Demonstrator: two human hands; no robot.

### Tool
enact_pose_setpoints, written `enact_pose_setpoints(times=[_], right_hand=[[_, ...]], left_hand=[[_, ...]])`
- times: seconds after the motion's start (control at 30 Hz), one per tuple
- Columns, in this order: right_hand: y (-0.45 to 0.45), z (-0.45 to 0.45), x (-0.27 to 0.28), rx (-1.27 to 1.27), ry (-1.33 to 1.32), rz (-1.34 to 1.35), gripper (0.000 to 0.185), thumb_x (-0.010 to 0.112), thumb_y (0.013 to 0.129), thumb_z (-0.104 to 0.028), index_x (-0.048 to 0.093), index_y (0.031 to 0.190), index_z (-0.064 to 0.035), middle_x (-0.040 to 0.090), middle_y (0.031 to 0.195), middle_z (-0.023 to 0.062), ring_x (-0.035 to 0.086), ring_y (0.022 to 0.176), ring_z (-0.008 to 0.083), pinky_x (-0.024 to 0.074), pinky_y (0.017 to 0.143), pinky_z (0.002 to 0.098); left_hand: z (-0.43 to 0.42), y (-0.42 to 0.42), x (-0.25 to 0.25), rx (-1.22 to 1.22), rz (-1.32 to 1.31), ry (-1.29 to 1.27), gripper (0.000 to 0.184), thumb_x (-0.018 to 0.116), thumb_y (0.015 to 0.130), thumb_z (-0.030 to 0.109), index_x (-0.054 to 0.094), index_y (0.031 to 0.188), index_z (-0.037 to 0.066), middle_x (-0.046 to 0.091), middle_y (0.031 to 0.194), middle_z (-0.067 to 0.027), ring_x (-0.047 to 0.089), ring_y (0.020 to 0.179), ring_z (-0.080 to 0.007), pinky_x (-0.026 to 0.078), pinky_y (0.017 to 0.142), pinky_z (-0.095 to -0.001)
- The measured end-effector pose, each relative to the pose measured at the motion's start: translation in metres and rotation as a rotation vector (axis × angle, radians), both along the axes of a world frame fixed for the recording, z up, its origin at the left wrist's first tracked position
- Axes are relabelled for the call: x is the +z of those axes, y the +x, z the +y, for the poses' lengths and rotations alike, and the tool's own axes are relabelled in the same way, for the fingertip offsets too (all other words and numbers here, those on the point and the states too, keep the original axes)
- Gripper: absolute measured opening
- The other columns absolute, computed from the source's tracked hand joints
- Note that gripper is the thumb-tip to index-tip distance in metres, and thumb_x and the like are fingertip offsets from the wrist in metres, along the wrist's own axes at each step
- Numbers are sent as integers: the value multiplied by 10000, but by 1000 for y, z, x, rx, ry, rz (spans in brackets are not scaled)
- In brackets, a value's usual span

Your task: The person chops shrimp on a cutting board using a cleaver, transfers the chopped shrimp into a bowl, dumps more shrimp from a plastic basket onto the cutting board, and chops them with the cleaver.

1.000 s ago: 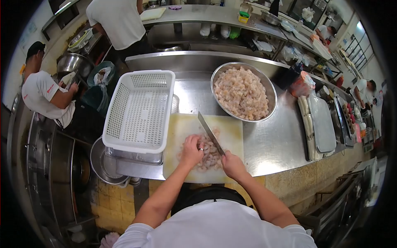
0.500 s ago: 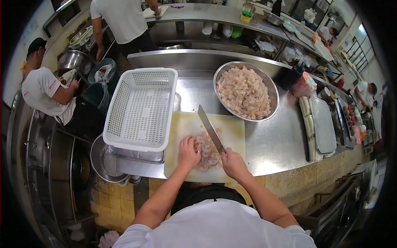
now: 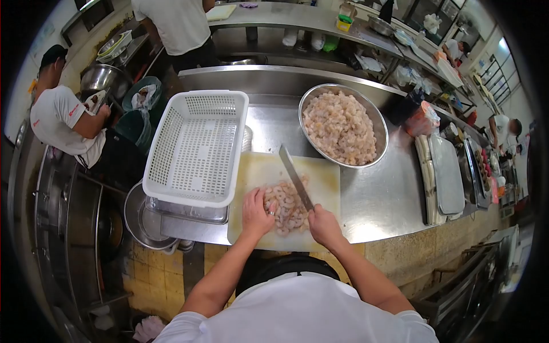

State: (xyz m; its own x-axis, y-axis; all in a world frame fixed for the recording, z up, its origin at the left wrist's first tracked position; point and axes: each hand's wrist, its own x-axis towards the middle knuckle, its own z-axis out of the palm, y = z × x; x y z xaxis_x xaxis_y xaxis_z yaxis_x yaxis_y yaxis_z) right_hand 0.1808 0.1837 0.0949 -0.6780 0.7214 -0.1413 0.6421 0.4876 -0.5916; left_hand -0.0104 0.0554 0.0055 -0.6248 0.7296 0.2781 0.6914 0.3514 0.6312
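Observation:
Peeled shrimp lie in a loose heap on a white cutting board with yellowed patches. My left hand rests at the heap's left edge, fingers extended and touching the shrimp, a ring on one finger. Gripped by the handle in my right hand is a kitchen knife, its broad blade slanting up and left over the heap's right side. Whether the blade touches the shrimp I cannot tell. Beyond the board stands a steel bowl piled with shrimp pieces.
A white perforated basket sits left of the board on a metal base. Flat lidded containers line the counter's right side. One co-worker is at the left; another stands at the back counter.
The knife and my right hand have shifted slightly right. My left hand has moved a little left, showing more of the shrimp. The co-worker at the back has turned and drawn an arm in.

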Motion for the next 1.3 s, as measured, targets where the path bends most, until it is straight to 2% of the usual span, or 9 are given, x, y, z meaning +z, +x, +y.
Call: enact_pose_setpoints(times=[0.1,0.3,0.37,0.6,0.67,0.73,0.9,1.07,1.3], right_hand=[[-3,7,-9,20,4,-42,281,538,1060,-243,566,1002,31,684,829,349,663,813,563,509,769,651],[-9,3,35,-8,11,-29,300,536,1063,-252,578,1024,42,683,832,354,663,817,564,513,774,646],[1,7,-11,8,17,-60,297,536,1065,-248,579,1022,44,681,823,351,663,815,564,516,770,642],[-5,3,35,-11,12,27,298,545,1065,-241,569,985,45,662,832,378,643,827,588,499,759,645],[5,3,-6,-18,-4,-19,295,549,1064,-235,571,982,47,658,828,380,642,828,588,496,758,642],[6,5,-8,-21,3,-43,293,553,1063,-232,568,975,47,656,827,380,641,829,588,494,757,641],[11,4,41,-21,8,3,287,529,1068,-245,581,1011,30,677,832,350,655,836,573,505,782,651],[28,12,-6,-50,39,-84,286,529,1068,-244,578,995,28,672,836,357,647,840,581,498,775,656],[31,5,37,-50,4,-73,296,522,1071,-255,570,1004,29,678,862,363,654,860,577,502,791,656]], left_hand=[[-1,-2,-7,-32,41,28,637,747,911,266,525,1422,-42,519,1437,-271,490,1333,-464,393,1162,-540],[-5,1,-4,-49,32,37,667,733,923,271,487,1449,-58,506,1452,-286,480,1342,-476,390,1168,-544],[-3,0,-6,-50,34,33,665,728,929,270,482,1450,-62,504,1456,-284,479,1345,-474,391,1168,-542],[-2,0,-5,-53,14,34,667,715,945,283,467,1458,-65,498,1470,-271,467,1362,-460,379,1178,-535],[-3,0,-6,-52,17,31,670,715,946,284,464,1460,-67,497,1470,-271,465,1364,-458,376,1181,-535],[-5,0,-7,-57,14,23,671,717,945,282,464,1460,-66,498,1467,-271,465,1365,-458,375,1182,-536],[-3,2,-10,-40,25,42,664,724,939,279,476,1449,-66,503,1458,-271,467,1361,-463,379,1181,-538],[-2,1,-9,-46,35,49,663,729,933,270,480,1447,-65,506,1455,-269,471,1356,-463,382,1179,-538],[0,1,-4,-43,29,50,657,727,930,258,483,1450,-60,516,1439,-263,485,1335,-456,392,1167,-529]])
